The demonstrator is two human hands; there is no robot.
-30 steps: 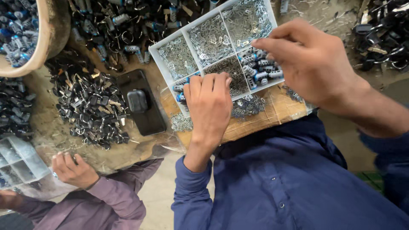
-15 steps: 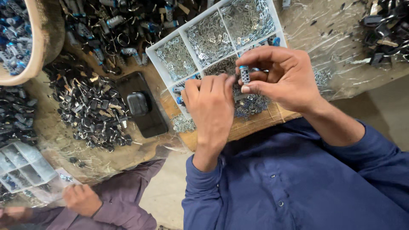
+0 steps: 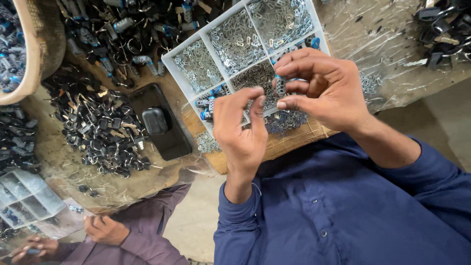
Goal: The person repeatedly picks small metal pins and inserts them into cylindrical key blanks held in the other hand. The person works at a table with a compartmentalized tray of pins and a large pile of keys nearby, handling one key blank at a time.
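Ribbed cylinder part (image 3: 280, 84), silvery with a blue tip, sat pinched between the right hand's (image 3: 321, 86) thumb and fingers, raised just above the divided tray (image 3: 169, 61). Left hand (image 3: 240, 128) was close beside it, thumb and forefinger narrowed as if on something tiny; couldn't tell what. Judgement: a firm pinch with the part steady over the tray should catch any drop. Tray was white plastic, with compartments of small shiny metal bits. Black clip-like parts (image 3: 105, 130) were heaped on a plastic-sheeted bench; a flat black case (image 3: 159, 127) lay between. Another person's hands (image 3: 105, 228) worked nearby.
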